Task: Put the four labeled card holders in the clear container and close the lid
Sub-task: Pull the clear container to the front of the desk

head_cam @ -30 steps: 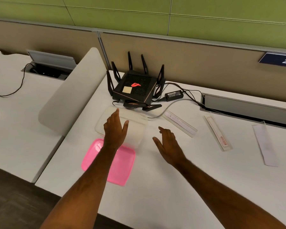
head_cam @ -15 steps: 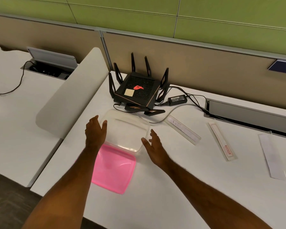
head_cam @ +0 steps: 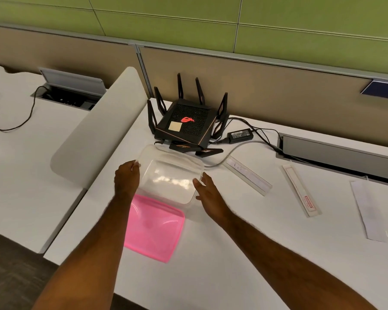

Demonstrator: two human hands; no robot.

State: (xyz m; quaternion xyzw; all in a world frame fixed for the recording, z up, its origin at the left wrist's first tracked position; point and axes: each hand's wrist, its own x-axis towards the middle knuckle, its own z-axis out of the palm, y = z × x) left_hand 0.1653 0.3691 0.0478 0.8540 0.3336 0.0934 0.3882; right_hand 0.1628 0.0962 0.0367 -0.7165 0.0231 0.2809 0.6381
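An empty clear container stands on the white desk, its near end resting over a pink lid. My left hand grips its left wall and my right hand presses against its right wall. Three card holders lie to the right: a clear one nearest, one with a red label, and a white one farther right.
A black router with upright antennas stands just behind the container, with a power adapter and cables beside it. A curved white divider rises on the left. An open cable tray sits at the back right.
Both hands moved from above the container to its two sides and closed in on its walls. The view shifted slightly left.
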